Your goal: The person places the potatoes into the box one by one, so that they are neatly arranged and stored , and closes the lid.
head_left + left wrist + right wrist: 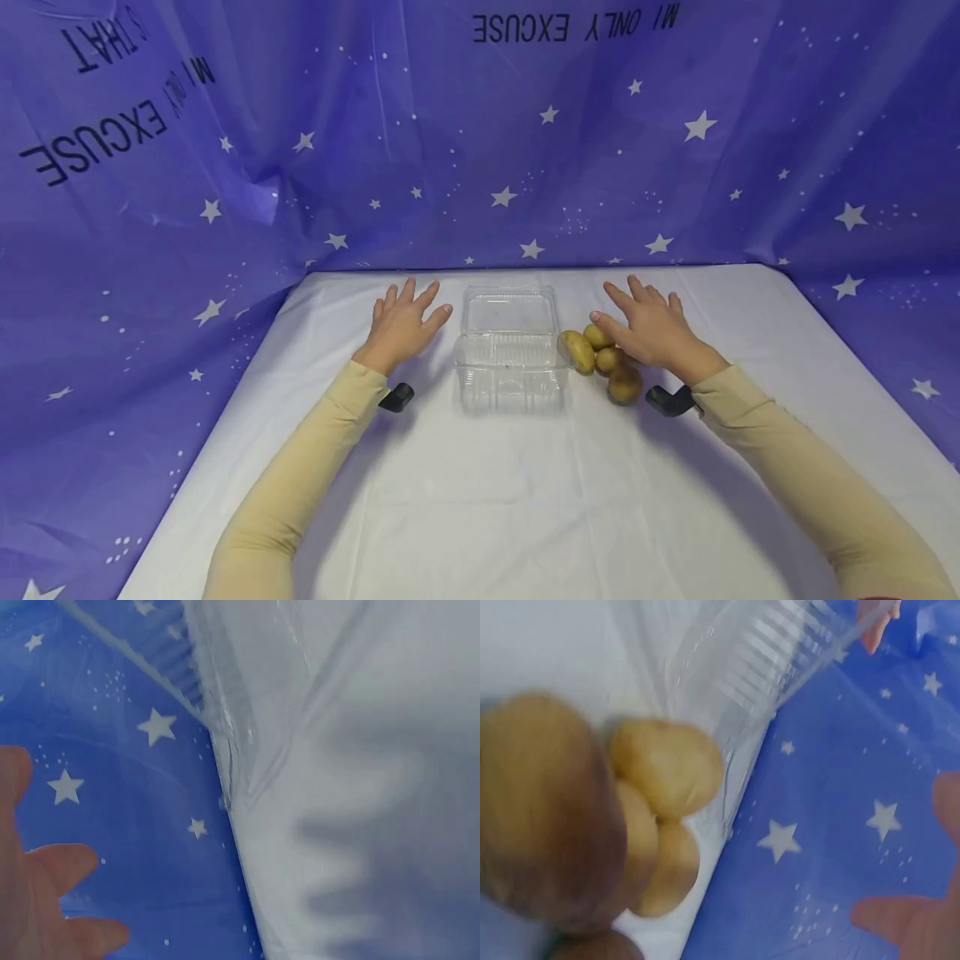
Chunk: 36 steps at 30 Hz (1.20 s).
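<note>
A clear plastic clamshell box [512, 350] lies with its lid raised in the middle of the white table. Several potatoes [577, 352] cluster against its right side; close up in the right wrist view one large potato [547, 810] looms in front of the smaller ones. My left hand [401, 327] hovers left of the box, fingers spread, holding nothing. On the other side my right hand [651, 327] is spread over the edge of the potato cluster, its thumb overlapping the potatoes in the head view. Fingers [67, 866] of the left hand show at the left wrist view's edge.
A white cloth covers the table [480, 517]. Behind it and along the sides hangs a purple-blue curtain [450, 150] with white stars and printed words. Black wrist mounts [671, 401] stick out from both sleeves.
</note>
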### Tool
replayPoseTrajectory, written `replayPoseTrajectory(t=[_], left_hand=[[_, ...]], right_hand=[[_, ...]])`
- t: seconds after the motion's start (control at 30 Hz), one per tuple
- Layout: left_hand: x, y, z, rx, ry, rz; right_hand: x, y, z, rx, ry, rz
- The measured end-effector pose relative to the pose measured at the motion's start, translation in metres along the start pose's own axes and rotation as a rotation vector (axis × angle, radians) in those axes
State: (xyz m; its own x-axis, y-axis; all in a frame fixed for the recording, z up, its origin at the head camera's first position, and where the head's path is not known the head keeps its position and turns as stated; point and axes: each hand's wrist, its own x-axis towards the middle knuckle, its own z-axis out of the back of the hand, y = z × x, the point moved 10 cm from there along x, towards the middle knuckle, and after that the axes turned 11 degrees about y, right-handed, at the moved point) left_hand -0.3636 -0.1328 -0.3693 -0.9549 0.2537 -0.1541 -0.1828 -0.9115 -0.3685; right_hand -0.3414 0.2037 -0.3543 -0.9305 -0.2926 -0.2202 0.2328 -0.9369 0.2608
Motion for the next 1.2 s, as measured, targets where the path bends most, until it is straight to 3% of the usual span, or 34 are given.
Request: replayPoseTrajectory(t=[0.33,0.6,0.8,0.97,1.2], left_hand=[[-0.014,-0.017,-0.023,-0.203,0.082,-0.122],[-0.022,-0.013,-0.05,-0.392,0.152,-0.094],[-0.022,-0.004,-0.071,-0.669,0.166,-0.057],[-0.029,-0.001,-0.09,-0.892,0.187,-0.075],[-0.035,-0.003,-0.098,-0.926,0.129,-0.178]], right_hand=[[-0.015,0.039,-0.011,0.031,-0.026,0.176],[-0.021,0.056,-0.028,0.082,-0.032,0.264],[-0.026,0.067,-0.034,0.108,-0.076,0.34],[-0.031,0.074,-0.041,0.109,-0.105,0.41],[-0.037,0.072,-0.051,0.076,-0.177,0.433]])
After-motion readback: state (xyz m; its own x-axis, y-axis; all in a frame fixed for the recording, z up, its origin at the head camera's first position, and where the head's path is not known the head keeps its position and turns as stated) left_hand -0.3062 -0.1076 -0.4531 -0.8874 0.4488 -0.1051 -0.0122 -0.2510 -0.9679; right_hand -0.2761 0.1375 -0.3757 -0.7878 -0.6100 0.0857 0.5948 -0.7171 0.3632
